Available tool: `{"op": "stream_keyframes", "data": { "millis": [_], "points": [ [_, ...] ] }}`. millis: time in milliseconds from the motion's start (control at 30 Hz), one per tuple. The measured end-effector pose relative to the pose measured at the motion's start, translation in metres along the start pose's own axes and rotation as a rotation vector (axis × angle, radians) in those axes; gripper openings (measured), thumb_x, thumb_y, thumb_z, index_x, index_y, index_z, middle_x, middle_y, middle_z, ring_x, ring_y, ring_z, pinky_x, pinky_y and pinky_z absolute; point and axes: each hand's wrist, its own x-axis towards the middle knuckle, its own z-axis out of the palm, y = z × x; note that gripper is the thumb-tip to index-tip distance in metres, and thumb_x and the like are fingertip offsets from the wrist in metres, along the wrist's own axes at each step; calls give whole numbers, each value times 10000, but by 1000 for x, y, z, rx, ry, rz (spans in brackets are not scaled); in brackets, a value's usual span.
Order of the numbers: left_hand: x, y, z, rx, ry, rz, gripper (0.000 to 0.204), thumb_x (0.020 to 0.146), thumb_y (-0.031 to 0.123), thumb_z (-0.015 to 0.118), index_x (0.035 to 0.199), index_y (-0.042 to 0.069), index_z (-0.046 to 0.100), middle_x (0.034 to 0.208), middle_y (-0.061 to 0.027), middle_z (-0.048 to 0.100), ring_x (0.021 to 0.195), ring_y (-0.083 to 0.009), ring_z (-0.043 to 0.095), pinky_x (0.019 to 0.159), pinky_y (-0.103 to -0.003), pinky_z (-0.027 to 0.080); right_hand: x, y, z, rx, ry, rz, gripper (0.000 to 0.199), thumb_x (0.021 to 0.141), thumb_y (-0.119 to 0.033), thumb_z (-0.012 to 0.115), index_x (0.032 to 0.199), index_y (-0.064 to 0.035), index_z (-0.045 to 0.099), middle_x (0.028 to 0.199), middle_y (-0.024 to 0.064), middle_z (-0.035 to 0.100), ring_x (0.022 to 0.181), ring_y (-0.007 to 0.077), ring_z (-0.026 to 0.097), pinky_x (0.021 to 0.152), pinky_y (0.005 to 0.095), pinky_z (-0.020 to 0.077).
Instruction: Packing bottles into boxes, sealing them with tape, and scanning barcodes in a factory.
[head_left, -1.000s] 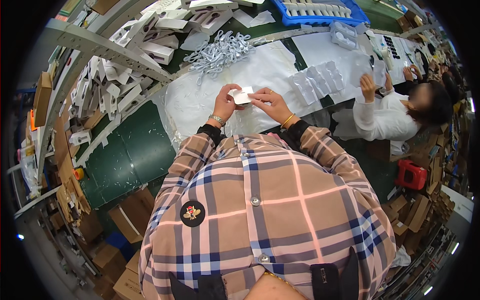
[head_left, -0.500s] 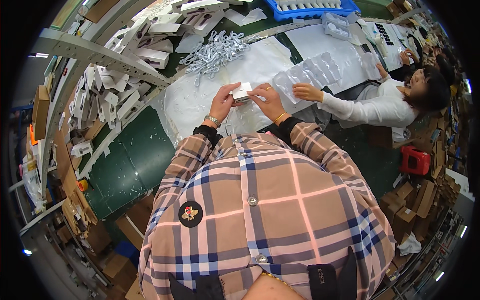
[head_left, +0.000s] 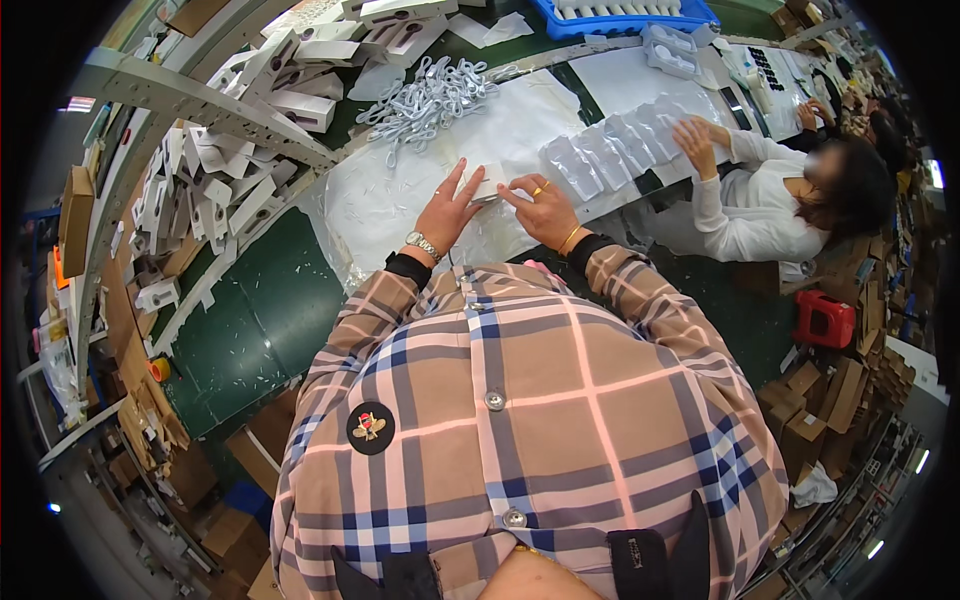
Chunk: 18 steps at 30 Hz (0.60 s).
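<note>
A small white box [head_left: 487, 181] lies between my two hands over the white-covered worktable. My left hand [head_left: 447, 214] is at its left side, fingers stretched and spread apart, the fingertips close to the box. On the other side, my right hand [head_left: 546, 212] has bent fingers, with thumb and index finger at the box's right edge. Behind the box is a heap of white looped cords [head_left: 430, 100]. Clear plastic trays [head_left: 600, 158] with moulded hollows lie to the right of my right hand.
Many white boxes [head_left: 215, 190] are piled at the left behind a metal frame [head_left: 200, 95]. A blue crate [head_left: 625, 22] of white pieces stands at the back. At the right, a co-worker in a white top [head_left: 765, 190] reaches over the trays. A red stool [head_left: 825, 320] stands lower right.
My left fingers have spread and loosened from the white box. The right hand has shifted slightly at its edge. The co-worker's hands have come together farther right, above the trays.
</note>
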Motion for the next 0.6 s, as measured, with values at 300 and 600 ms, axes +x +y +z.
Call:
{"op": "stream_keyframes", "data": {
  "millis": [300, 600],
  "points": [
    [23, -18, 18, -328, 42, -73, 694, 815, 43, 762, 1454, 72, 494, 1445, -162, 533, 1329, -363, 489, 1138, -443, 381, 26, 29, 24, -125, 18, 37, 76, 799, -207, 680, 832, -138, 672, 897, 71, 657, 921, 277, 627, 891, 411, 498],
    [34, 17, -25, -533, -16, -105, 647, 843, 104, 789, 1440, 78, 539, 997, -15, 585, 849, -108, 543, 778, -269, 492, 55, 12, -46, 172, -95, -44, 133, 858, -232, 674, 814, -117, 624, 846, 80, 603, 823, 319, 627, 725, 453, 503]
  ]
}}
